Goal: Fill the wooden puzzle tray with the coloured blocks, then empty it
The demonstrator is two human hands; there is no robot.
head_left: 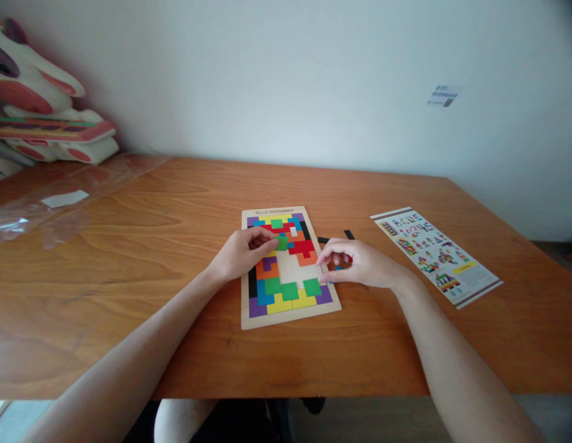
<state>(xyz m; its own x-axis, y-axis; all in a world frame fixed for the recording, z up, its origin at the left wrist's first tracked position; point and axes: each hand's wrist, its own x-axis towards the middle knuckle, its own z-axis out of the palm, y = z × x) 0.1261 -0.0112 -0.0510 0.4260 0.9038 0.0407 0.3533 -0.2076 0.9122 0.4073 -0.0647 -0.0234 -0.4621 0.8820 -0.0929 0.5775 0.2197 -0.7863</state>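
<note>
A wooden puzzle board point(249, 319) lies on the table in front of me, filled with coloured block pieces except for a bare gap in its middle. My left hand point(242, 253) rests on the board's left edge and pinches a green puzzle piece point(282, 243) between thumb and fingers over the board. My right hand point(360, 261) sits at the board's right edge with curled fingers over some loose pieces, a red one and a blue one showing beneath; whether it holds one is unclear.
Two black pieces point(336, 237) lie behind my right hand. A printed pattern sheet point(436, 254) lies to the right. Clear plastic wrap point(46, 203) covers the table's far left. Stacked plush toys point(32, 104) sit by the wall.
</note>
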